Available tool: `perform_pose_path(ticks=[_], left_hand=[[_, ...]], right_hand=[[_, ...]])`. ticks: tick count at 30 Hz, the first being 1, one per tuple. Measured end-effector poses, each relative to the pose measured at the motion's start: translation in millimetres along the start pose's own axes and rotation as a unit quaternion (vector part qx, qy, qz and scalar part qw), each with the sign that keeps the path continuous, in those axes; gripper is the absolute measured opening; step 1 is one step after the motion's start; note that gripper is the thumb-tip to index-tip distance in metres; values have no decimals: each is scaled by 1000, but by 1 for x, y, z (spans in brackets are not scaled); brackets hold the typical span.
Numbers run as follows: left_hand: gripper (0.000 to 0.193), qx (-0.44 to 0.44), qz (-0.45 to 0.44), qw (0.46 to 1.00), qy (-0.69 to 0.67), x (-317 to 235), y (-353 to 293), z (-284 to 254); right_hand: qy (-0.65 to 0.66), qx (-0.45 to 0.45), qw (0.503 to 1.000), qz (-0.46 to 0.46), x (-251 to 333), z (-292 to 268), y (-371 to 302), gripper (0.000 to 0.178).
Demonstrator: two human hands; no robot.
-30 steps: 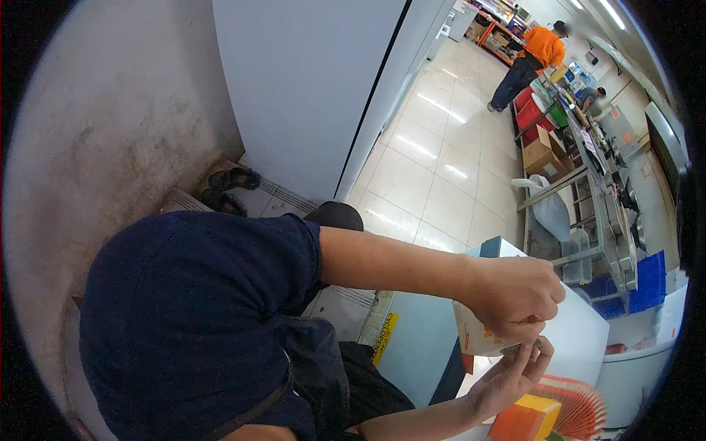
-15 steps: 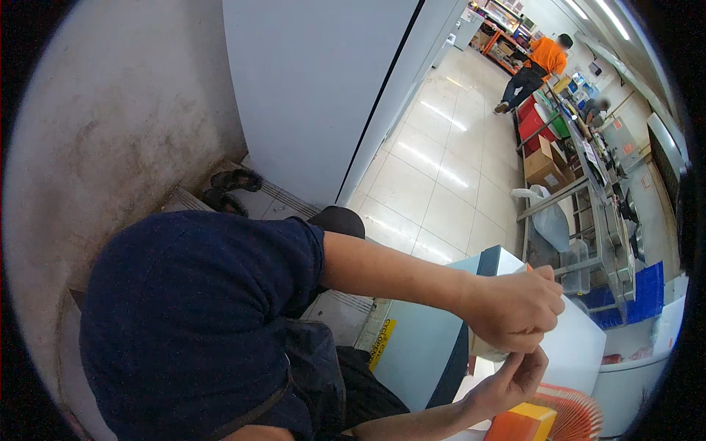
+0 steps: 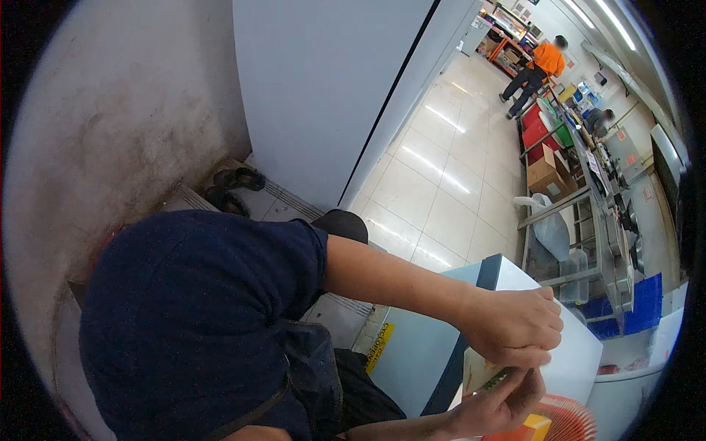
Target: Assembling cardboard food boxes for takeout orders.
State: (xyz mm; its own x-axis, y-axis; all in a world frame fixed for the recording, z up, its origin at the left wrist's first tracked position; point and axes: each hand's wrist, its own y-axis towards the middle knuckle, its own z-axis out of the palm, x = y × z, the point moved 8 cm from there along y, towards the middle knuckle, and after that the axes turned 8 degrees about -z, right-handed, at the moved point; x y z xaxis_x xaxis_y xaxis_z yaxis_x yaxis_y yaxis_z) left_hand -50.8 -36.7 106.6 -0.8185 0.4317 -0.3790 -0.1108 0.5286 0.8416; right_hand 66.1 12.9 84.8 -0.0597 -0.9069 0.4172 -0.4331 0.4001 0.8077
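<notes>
In the lower right of the frame both bare hands meet over a small flat packet (image 3: 491, 375), pale with a green printed patch, which sits just in front of a white-topped box with a dark blue edge (image 3: 471, 323).

One forearm runs from the dark blue short sleeve in the centre across to the right, nearly level, ending in the upper hand (image 3: 511, 325). This reads as the left hand, though the twisted view makes the side hard to confirm. Its knuckles face up, its fingers curl down and inward, and its fingertips pinch the top edge of the packet.

The other hand, the right hand (image 3: 500, 403), comes up from the bottom edge, palm turned upward, fingers cupped beneath the packet and touching its lower edge. Both hands are closed on the packet, one above and one below.

Just right of the lower hand lies a red-orange ribbed round object (image 3: 570, 422), with a yellow and orange box (image 3: 533, 426) touching it at the bottom edge.

Further up the frame, pale floor tiles (image 3: 441, 184) stretch to the upper right, where a person in an orange top (image 3: 546, 60) stands beside metal shelving (image 3: 588, 191).
</notes>
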Motion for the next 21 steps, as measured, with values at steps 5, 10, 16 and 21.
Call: perform_pose_path(ticks=[5, 10, 16, 21], left_hand=[[21, 26, 21, 999, -23, -7, 0, -5], [22, 29, 29, 999, -33, -6, 2, 10], [95, -101, -16, 994, 23, 9, -12, 11], [147, 236, -160, 940, -189, 38, -23, 64]], right_hand=[[184, 1, 980, 82, -7, 9, 4, 21], [464, 39, 856, 225, -26, 24, 7, 38], [430, -152, 863, 217, -76, -6, 4, 46], [517, -180, 816, 185, -68, -6, 9, 38]])
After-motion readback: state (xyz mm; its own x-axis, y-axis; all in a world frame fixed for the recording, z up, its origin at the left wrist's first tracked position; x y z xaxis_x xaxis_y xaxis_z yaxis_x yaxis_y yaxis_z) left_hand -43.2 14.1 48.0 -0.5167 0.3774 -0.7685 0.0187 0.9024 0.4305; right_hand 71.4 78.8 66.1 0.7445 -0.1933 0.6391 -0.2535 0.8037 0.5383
